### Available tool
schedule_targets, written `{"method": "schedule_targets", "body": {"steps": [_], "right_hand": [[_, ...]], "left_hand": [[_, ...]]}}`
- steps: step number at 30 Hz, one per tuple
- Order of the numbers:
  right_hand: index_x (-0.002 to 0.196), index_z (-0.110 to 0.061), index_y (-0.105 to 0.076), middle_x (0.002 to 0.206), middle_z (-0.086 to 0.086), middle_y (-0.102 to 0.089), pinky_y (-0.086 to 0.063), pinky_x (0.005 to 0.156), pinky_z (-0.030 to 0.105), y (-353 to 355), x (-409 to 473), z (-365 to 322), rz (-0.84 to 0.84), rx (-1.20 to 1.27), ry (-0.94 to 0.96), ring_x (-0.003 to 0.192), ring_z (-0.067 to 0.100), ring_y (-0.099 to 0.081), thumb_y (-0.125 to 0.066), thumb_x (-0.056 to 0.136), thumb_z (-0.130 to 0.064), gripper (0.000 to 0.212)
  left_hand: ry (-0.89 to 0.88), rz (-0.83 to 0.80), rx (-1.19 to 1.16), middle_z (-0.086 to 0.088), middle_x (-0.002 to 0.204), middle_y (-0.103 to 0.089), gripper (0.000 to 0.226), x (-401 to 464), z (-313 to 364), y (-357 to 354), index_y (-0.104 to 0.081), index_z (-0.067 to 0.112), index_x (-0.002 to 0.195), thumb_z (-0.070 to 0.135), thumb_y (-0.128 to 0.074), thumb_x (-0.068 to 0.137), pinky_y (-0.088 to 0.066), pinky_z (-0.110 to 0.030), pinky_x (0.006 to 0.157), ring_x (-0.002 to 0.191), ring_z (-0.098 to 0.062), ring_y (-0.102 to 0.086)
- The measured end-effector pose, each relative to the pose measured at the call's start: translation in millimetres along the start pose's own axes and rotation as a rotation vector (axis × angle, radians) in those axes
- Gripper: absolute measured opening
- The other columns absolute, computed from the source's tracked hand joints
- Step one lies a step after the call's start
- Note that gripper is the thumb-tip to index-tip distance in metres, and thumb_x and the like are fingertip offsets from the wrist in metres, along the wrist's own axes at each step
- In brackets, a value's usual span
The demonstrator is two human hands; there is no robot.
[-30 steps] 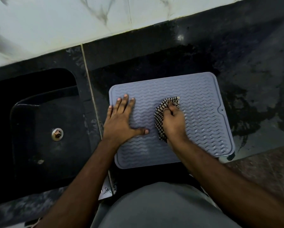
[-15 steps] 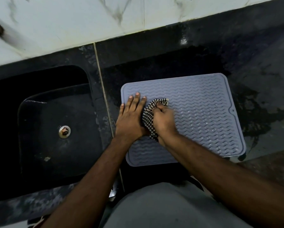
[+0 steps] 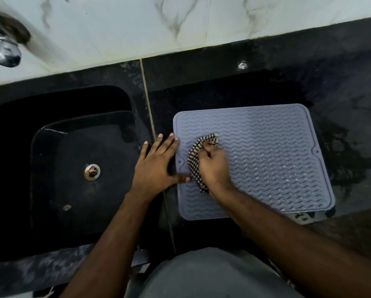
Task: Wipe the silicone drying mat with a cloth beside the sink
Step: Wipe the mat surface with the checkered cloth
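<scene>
A grey silicone drying mat point(image 3: 272, 160) with wavy ridges lies flat on the black counter, just right of the sink. My right hand point(image 3: 212, 166) grips a bunched black-and-white checked cloth point(image 3: 194, 157) and presses it on the mat's left part. My left hand point(image 3: 156, 166) lies flat with straight fingers on the counter at the mat's left edge, its thumb tip on the mat near the cloth.
A black sink point(image 3: 72, 164) with a metal drain point(image 3: 92, 172) sits to the left. A chrome tap point(image 3: 5, 48) juts from the white marble wall at the top left. Dark wet patches cover the black counter point(image 3: 341, 100) around the mat.
My right hand has dragged the cloth from the mat's middle to its left part. My left hand has slid off the mat onto the counter at its left edge.
</scene>
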State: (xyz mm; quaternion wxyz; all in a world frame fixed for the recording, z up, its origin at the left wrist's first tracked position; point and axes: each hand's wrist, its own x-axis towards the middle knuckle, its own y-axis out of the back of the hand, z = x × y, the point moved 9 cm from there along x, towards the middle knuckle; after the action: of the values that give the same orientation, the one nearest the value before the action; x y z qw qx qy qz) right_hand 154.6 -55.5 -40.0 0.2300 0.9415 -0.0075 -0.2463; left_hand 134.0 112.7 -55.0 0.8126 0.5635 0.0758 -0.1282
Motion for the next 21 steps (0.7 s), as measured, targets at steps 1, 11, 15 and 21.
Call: {"method": "schedule_targets", "body": {"steps": [1, 11, 15, 21], "right_hand": [[0.135, -0.015, -0.057, 0.127, 0.002, -0.065, -0.043, 0.089, 0.023, -8, -2, -5, -0.007, -0.076, 0.037, 0.105, 0.017, -0.062, -0.047, 0.101, -0.025, 0.038], [0.108, -0.021, -0.068, 0.099, 0.005, -0.073, -0.056, 0.08, 0.038, -46, -9, -37, -0.103, -0.44, 0.174, 0.091, 0.028, -0.068, -0.048, 0.089, -0.04, 0.033], [0.114, -0.027, -0.07, 0.098, -0.002, -0.075, -0.058, 0.079, 0.038, -47, -7, -35, -0.224, -0.49, 0.207, 0.086, 0.02, -0.07, -0.051, 0.082, -0.046, 0.041], [0.129, -0.037, -0.062, 0.111, -0.003, -0.07, -0.055, 0.087, 0.034, -39, -2, -27, -0.324, -0.695, 0.256, 0.096, 0.02, -0.067, -0.053, 0.09, -0.043, 0.04]], "left_hand": [[-0.001, 0.007, 0.017, 0.014, 0.17, -0.004, 0.121, 1, 0, 1, -0.011, 0.033, 0.163, 0.097, -0.036, 0.063, 0.003, -0.051, 0.126, 0.157, -0.013, 0.003], [0.01, 0.01, 0.04, 0.017, 0.17, -0.004, 0.114, -4, -5, 1, -0.01, 0.034, 0.162, 0.08, -0.06, 0.071, 0.0, -0.053, 0.126, 0.157, -0.013, 0.001], [0.02, 0.032, 0.004, 0.016, 0.169, -0.01, 0.12, -1, -7, 2, -0.014, 0.032, 0.162, 0.08, -0.068, 0.067, 0.007, -0.053, 0.125, 0.157, -0.013, -0.003], [0.049, 0.003, -0.013, 0.016, 0.169, -0.012, 0.132, 1, -4, 5, -0.015, 0.031, 0.161, 0.081, -0.075, 0.055, 0.013, -0.054, 0.123, 0.157, -0.015, -0.001]]}}
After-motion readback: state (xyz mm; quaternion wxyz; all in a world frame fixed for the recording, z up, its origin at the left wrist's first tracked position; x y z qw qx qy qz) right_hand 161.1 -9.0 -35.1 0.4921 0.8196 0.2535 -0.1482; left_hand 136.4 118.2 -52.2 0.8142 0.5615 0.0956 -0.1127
